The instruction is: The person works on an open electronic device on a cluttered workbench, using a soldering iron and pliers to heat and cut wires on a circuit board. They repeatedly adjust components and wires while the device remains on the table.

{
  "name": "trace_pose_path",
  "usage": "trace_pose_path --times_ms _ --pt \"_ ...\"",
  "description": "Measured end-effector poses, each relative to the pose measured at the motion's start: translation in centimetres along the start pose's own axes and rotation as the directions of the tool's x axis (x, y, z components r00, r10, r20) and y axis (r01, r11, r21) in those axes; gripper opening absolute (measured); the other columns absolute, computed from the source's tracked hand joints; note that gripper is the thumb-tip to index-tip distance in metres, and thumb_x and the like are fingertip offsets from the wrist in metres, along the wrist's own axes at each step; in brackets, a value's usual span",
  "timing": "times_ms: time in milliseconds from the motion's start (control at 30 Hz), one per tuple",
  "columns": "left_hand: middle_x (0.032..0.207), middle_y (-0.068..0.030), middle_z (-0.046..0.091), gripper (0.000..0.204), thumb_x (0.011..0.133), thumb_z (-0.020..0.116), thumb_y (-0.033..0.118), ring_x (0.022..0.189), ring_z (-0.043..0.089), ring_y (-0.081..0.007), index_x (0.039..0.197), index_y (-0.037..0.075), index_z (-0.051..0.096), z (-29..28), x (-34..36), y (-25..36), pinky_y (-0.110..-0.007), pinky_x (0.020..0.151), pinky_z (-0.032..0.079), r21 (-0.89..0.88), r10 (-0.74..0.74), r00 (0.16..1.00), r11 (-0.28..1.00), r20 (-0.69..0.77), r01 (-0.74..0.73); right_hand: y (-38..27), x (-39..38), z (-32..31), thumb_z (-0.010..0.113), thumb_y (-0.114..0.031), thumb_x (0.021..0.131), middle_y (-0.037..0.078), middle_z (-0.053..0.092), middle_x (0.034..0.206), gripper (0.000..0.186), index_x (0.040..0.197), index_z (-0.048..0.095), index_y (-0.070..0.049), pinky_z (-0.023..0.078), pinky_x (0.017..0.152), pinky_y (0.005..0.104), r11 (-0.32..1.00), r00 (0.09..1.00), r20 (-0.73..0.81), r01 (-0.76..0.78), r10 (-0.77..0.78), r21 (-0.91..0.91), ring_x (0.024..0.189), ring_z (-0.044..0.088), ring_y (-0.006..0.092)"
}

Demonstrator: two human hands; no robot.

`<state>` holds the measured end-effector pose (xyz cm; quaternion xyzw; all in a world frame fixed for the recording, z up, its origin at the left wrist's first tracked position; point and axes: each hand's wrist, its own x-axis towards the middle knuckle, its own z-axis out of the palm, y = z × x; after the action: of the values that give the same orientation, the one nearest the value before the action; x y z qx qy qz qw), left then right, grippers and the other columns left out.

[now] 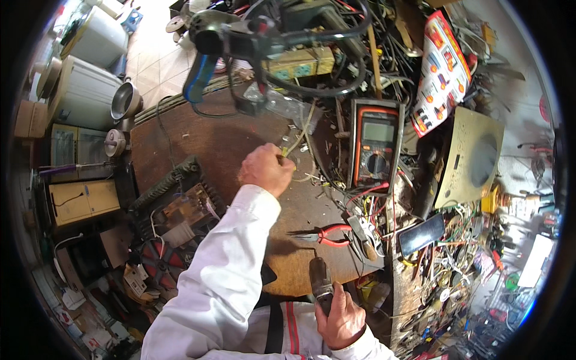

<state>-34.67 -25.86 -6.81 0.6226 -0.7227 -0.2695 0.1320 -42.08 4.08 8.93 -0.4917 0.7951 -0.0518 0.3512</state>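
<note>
Pale yellowish wire (298, 137) was pinched in closed left hand (266, 170) over round brown table (204, 141); right hand (342, 320) gripped dark soldering iron (320, 282), tip off wire, joint seemingly not begun.

You are in a repair workshop. Your round wooden table (210, 144) is full of tangled wires (390, 222), a meter (376, 144), red pliers (327, 234) and old machine parts (180, 210).

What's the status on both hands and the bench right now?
Left hand shut on thin wire. Right hand shut on dark tool handle. Red pliers lie between them; meter beyond.
</note>
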Motion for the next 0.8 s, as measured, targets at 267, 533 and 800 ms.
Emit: trace_pose_path --times_ms 267,533,800 --pt "0.082 -0.0189 0.072 0.015 0.083 0.074 0.012 0.078 0.072 -0.0349 0.091 0.000 0.069 0.0 0.6 -3.5 -0.041 0.073 0.056 -0.109 0.126 0.989 0.985 -0.081 -0.134 0.7 -0.3 0.5 0.080 -0.019 0.083 0.022 0.064 0.095 0.069 0.136 0.046 0.009 0.055 0.062 0.0456 0.998 0.997 -0.070 0.036 -0.032 0.054 0.074 0.067 0.0399" --pt "0.091 -0.0219 0.073 0.026 0.087 0.076 0.022 0.087 0.072 -0.0406 0.102 0.003 0.068 -1.5 -0.1 -3.4 -0.047 0.080 0.055 0.066 0.032 0.994 0.998 -0.103 -0.025 2.0 -2.6 0.0 0.080 -0.021 0.082 0.022 0.066 0.098 0.068 0.134 0.049 0.009 0.056 0.066 0.0456 0.992 0.994 -0.056 -0.091 0.095 0.083 0.078 0.068 0.0397" --pt "0.082 -0.0125 0.069 0.011 0.081 0.076 0.000 0.075 0.070 -0.0269 0.090 0.005 0.071 1.4 -7.1 3.2 -0.036 0.069 0.056 -0.276 0.433 0.894 0.879 0.116 -0.389 2.9 -2.4 0.2 0.080 -0.021 0.083 0.022 0.065 0.095 0.067 0.134 0.049 0.010 0.056 0.065 0.0454 0.991 0.996 -0.055 -0.064 0.071 0.116 0.077 0.068 0.0389"
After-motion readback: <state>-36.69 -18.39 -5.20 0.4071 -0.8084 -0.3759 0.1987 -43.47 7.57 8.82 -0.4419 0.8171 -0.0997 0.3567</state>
